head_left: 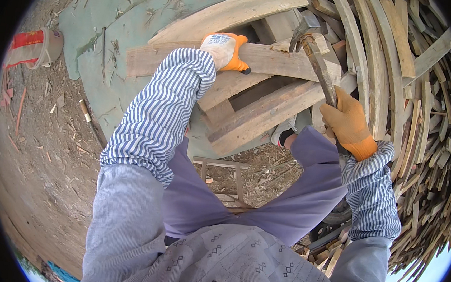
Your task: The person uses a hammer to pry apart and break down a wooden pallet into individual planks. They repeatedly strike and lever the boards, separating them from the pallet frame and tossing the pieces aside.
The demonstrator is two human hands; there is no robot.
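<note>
My left hand (225, 51), in a white and orange work glove, grips a flat wooden board (281, 62) across its width. The board lies over other planks in front of me. In an orange glove, my right hand (348, 121) is closed around the handle of a claw hammer (319, 65). The hammer's metal head is raised over the board's right part, near a splintered wood piece (321, 44). Whether the head touches wood, I cannot tell. A thick, rough-edged timber (265, 114) lies below the board, nearer my knees.
Long planks (386, 66) and a large heap of scrap wood (442, 158) fill the right side. A green sheet (116, 17) covers ground at the upper left, with a metal rod (103, 54) on it. A plastic bucket (38, 48) lies at far left. A wooden-handled tool (90, 120) is nearer.
</note>
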